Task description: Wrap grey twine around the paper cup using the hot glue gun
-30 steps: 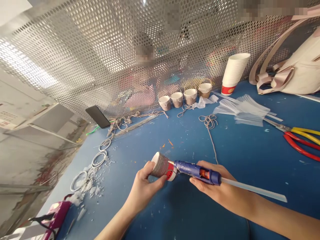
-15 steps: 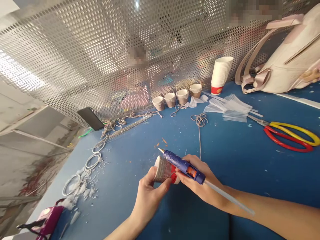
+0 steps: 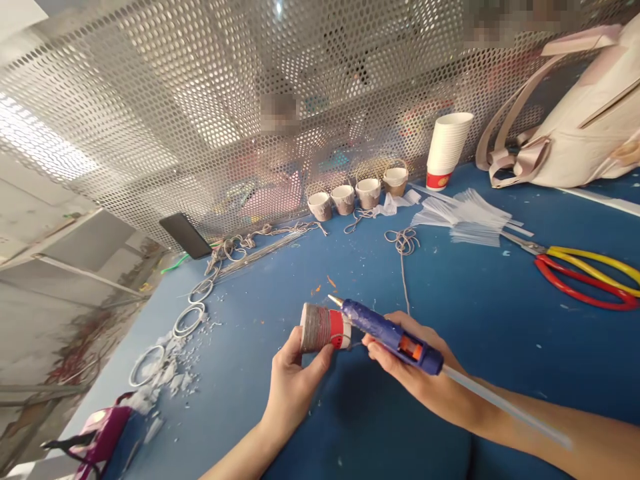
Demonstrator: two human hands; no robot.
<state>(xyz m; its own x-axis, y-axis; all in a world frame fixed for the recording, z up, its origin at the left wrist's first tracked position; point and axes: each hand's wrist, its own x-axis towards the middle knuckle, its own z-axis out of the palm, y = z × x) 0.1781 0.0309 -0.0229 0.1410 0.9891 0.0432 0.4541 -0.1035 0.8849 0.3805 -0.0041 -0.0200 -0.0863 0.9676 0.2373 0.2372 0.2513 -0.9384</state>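
Observation:
My left hand [image 3: 293, 380] grips a small paper cup [image 3: 323, 328] lying on its side, its wall wound with grey twine and a red band at one end. My right hand [image 3: 425, 377] is wrapped round a blue hot glue gun [image 3: 387, 333] with a clear glue stick [image 3: 505, 413] sticking out behind. The gun's metal nozzle points up and left, just above the cup's red end. A strand of twine [image 3: 404, 270] runs from a coil on the blue table [image 3: 480, 320] toward my right hand.
Several finished twine-wrapped cups [image 3: 357, 195] stand along the perforated metal screen [image 3: 225, 100]. A stack of white cups [image 3: 447, 150], plastic strips [image 3: 465, 217], red-and-yellow scissors [image 3: 585, 270] and a pale bag [image 3: 580, 133] lie to the right. A phone [image 3: 185, 235], wire rings [image 3: 190, 320] and scraps lie to the left.
The glue gun's nozzle has lifted off the cup's end and now points over it. My left hand has turned the cup, so its twine-wound side shows more.

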